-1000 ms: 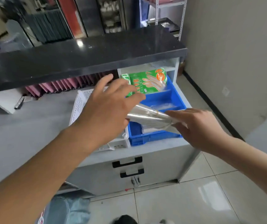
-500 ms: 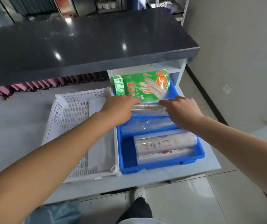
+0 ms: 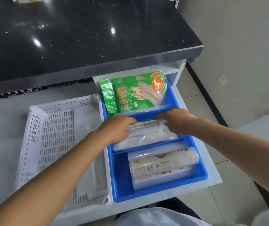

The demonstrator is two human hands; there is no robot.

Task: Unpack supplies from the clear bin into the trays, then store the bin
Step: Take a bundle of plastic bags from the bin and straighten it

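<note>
A blue tray (image 3: 202,174) stands on the grey counter at the right. In its middle section lies a clear plastic packet (image 3: 144,136). My left hand (image 3: 116,129) grips the packet's left end and my right hand (image 3: 174,122) grips its right end, both with curled fingers, low inside the tray. A green pack of disposable gloves (image 3: 135,95) leans upright at the tray's far end. Two clear-wrapped rolls (image 3: 161,163) lie in the near section. A white perforated tray (image 3: 49,137) sits to the left, touching the blue one. The clear bin is out of sight.
A black speckled countertop (image 3: 81,33) overhangs the far side of the trays. A clear flat bag (image 3: 98,170) lies along the white tray's right side. Tiled floor (image 3: 228,185) and a wall are to the right. The counter's front edge is close to my body.
Both hands have carried the clear packet from above the tray's front edge down into the blue tray's middle section. The view has tilted downward and closer.
</note>
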